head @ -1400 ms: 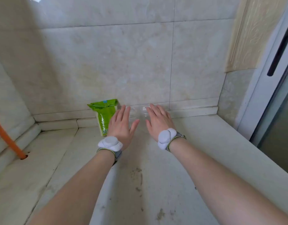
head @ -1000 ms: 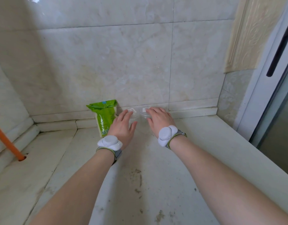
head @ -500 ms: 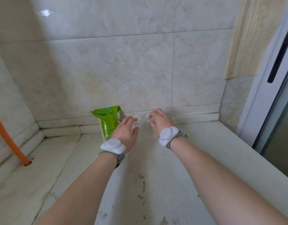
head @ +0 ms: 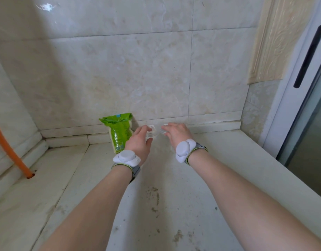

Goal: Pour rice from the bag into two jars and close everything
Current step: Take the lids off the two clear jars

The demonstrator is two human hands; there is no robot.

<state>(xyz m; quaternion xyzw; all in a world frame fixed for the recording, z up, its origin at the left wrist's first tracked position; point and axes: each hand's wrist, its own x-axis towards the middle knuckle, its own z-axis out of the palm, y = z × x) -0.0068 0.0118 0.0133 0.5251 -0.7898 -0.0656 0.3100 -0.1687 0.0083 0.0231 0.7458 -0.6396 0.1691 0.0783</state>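
Observation:
A green bag of rice (head: 119, 132) leans upright against the back wall of the stone counter (head: 156, 205). Right of it stand two small clear jars with clear lids, side by side. My left hand (head: 139, 142) curls over the left jar (head: 152, 132), fingers round its lid. My right hand (head: 176, 134) curls over the right jar (head: 163, 128), whose lid edge shows past my fingertips. Most of both jars is hidden by my hands.
Tiled walls close the counter at the back and left. An orange pipe (head: 13, 156) rises from a hole at the left. A sliding door frame (head: 301, 78) borders the right side. Dirt stains (head: 154, 196) mark the counter in front.
Both hands moved forward from flat above the counter and curled down onto the two jars' lids. The camera tilted slightly, lowering the scene in view.

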